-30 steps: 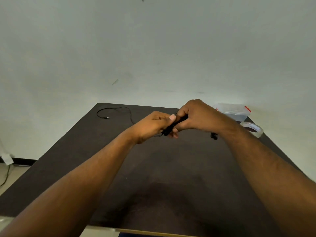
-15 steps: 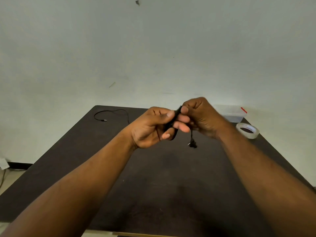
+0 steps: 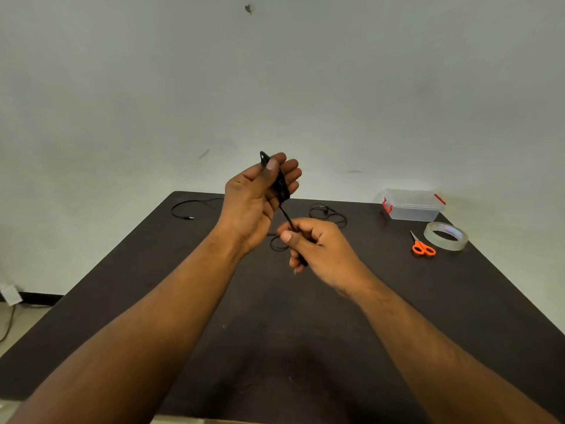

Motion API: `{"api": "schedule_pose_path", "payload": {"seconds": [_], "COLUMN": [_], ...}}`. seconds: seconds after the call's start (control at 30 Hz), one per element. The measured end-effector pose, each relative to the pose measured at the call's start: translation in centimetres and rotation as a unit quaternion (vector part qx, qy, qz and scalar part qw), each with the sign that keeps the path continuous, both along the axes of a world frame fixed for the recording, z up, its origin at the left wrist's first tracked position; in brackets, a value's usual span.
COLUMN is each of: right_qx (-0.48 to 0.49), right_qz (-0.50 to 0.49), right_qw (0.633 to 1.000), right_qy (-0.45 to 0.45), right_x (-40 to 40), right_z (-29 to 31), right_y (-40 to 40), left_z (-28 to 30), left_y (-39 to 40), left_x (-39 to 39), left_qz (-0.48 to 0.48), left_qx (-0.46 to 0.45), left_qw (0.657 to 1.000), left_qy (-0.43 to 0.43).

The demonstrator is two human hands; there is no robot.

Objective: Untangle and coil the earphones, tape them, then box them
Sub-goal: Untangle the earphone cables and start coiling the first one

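Observation:
My left hand (image 3: 253, 200) is raised above the table, fingers up, with black earphone cable (image 3: 279, 183) wound in loops around them and the thumb pressed on the coil. A taut strand runs down from the coil into my right hand (image 3: 315, 246), which pinches it lower and nearer to me. More black cable (image 3: 328, 214) lies loose on the dark table (image 3: 275, 332) behind my hands, and its plug end (image 3: 189, 218) trails to the far left. A clear plastic box (image 3: 412, 205) with red latches, a roll of clear tape (image 3: 445, 236) and orange scissors (image 3: 422, 246) sit at the far right.
A pale wall rises right behind the table's far edge. On the floor at the left lie a white plug and a cable (image 3: 9, 301). The table's front edge is close to my body.
My left hand has risen and turned upright with the coil on its fingers. My right hand has dropped away from it, pulling a strand straight. The scissors and loose cable are now uncovered.

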State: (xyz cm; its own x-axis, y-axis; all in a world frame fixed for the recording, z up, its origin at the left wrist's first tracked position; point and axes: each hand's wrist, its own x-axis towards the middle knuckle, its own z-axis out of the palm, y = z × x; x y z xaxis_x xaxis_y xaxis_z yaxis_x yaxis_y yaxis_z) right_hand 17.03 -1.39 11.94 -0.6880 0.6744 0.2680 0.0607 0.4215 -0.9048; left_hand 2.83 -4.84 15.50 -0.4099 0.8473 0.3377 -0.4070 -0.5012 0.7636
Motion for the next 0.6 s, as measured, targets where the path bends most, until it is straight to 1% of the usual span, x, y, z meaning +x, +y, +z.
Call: {"api": "schedule_pose_path", "payload": {"seconds": [0.07,0.17,0.23,0.27,0.37,0.43,0.53,0.6], "right_qx": [0.055,0.135,0.164,0.175,0.213,0.248,0.339,0.402], "right_qz": [-0.047,-0.098,-0.108,-0.11,-0.111,-0.105,-0.104,-0.099], "right_qw": [0.997,0.986,0.98,0.978,0.97,0.962,0.933,0.909], "right_qy": [-0.033,-0.03,-0.026,-0.029,-0.038,-0.05,-0.062,-0.042], "right_x": [0.2,0.7,0.9,0.9,1.0,1.1,1.0,1.0], "right_z": [0.7,2.0,2.9,3.2,3.9,3.9,3.3,2.6], "right_y": [0.0,-0.1,0.0,0.2,0.8,0.9,1.3,2.0], "left_z": [-0.6,-1.4,-1.9,-2.1,-2.4,-2.3,-2.1,-2.3], "left_y": [0.0,0.0,0.0,0.1,0.4,0.5,0.6,0.8], "left_x": [0.0,-0.2,-0.3,-0.2,0.0,0.2,0.8,1.2], "left_qz": [0.037,0.069,0.059,0.042,-0.007,-0.02,0.014,0.061], "left_qx": [-0.007,-0.023,-0.036,-0.042,-0.041,-0.036,-0.057,-0.097], "left_qw": [0.998,0.983,0.972,0.968,0.963,0.961,0.958,0.953], "left_qy": [0.054,0.167,0.226,0.243,0.266,0.273,0.281,0.281]}}
